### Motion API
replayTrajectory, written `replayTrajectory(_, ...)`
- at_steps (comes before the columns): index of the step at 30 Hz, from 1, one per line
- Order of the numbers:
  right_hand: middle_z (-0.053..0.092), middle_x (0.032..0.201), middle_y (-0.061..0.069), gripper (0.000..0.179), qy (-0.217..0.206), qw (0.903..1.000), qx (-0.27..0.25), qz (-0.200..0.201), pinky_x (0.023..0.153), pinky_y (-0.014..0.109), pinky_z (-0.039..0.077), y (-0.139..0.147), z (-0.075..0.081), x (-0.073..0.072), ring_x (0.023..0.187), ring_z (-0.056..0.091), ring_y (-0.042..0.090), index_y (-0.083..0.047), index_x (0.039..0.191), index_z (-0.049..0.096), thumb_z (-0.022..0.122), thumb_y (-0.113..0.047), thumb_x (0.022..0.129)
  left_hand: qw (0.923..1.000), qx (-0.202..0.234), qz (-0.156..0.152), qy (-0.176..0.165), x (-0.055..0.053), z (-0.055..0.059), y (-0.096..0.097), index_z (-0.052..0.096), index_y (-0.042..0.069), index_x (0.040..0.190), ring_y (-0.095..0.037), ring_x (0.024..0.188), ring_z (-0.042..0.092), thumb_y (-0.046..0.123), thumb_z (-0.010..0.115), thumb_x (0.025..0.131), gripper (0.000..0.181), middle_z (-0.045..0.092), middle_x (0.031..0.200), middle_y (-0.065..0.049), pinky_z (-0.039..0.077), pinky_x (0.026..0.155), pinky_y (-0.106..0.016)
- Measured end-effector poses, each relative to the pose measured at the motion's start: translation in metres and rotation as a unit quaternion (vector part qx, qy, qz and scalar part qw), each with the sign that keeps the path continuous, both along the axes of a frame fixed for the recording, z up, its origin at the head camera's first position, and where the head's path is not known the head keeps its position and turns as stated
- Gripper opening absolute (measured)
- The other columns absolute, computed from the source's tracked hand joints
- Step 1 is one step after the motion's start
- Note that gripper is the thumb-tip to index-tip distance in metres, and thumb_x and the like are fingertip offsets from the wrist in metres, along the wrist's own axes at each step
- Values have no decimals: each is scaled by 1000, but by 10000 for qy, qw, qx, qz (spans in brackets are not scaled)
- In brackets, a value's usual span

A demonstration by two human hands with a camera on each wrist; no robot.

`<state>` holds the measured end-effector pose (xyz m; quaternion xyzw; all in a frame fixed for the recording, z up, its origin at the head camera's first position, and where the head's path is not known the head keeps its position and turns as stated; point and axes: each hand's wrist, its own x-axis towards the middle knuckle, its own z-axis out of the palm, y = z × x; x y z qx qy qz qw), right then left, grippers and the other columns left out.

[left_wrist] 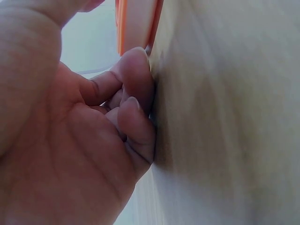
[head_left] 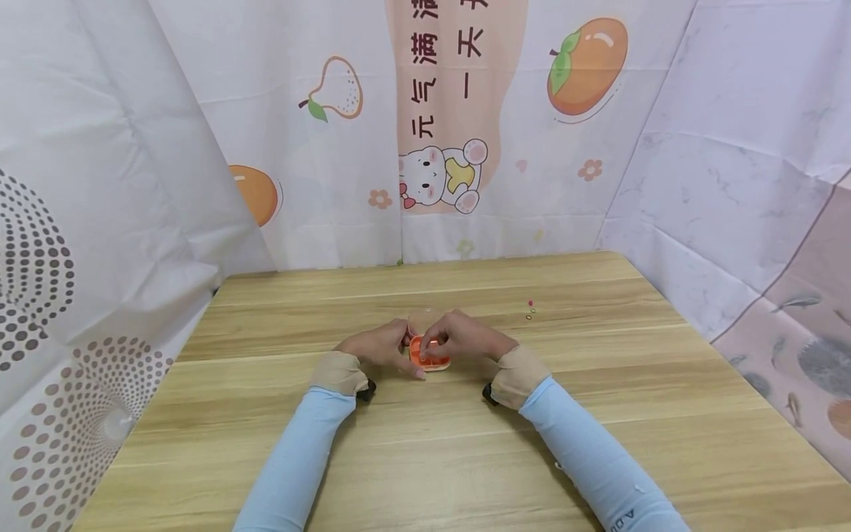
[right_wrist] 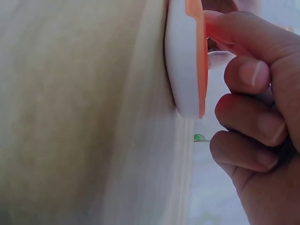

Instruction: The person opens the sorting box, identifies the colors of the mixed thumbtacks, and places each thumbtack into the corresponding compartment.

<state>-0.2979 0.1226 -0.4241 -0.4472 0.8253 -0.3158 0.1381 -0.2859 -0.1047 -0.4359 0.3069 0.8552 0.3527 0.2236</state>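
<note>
A small orange and white pill box (head_left: 435, 363) with open compartments lies on the wooden table between both hands. In the right wrist view, its white side and orange rim (right_wrist: 202, 89) show close up. My left hand (head_left: 383, 344) holds the box from the left, thumb along the near side and fingers bent at the far left. Those bent fingers (left_wrist: 136, 77) rest against the tabletop in the left wrist view. Over the compartments is my right hand (head_left: 465, 336), its thumb and index finger reaching in, other fingers curled. Whether the fingertips pinch anything is hidden.
Several tiny coloured pieces, one of them a pink bead (head_left: 530, 303), lie on the table (head_left: 425, 458) to the right beyond the right hand. Printed curtains (head_left: 346, 185) hang behind the table and at both sides.
</note>
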Motion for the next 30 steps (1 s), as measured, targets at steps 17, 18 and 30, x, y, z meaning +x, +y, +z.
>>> replayTrajectory(17,70,80,-16,6,523,9967,612,-109,66,19,49,-8,4,6,66,55,-1,-26,93,79,73,-24,95,9998,188,44,-14,1,2,2,64,14,105,-10,76,49,30,91,77,42,69,91,1,39,63,-24)
replayTrajectory(18,69,80,-17,6,562,9963,644,-124,66,20,49,-8,5,5,67,55,-1,-26,93,79,73,-24,95,9997,234,18,24,0,2,2,65,14,104,-11,74,49,30,90,77,40,69,91,1,38,62,-24)
replayTrajectory(30,65,73,-13,6,799,9942,724,-49,61,19,42,-10,6,6,61,49,-1,-25,94,77,71,-24,97,9998,185,-94,28,-3,-1,4,68,14,104,-10,77,51,27,90,78,37,70,94,1,40,65,-24)
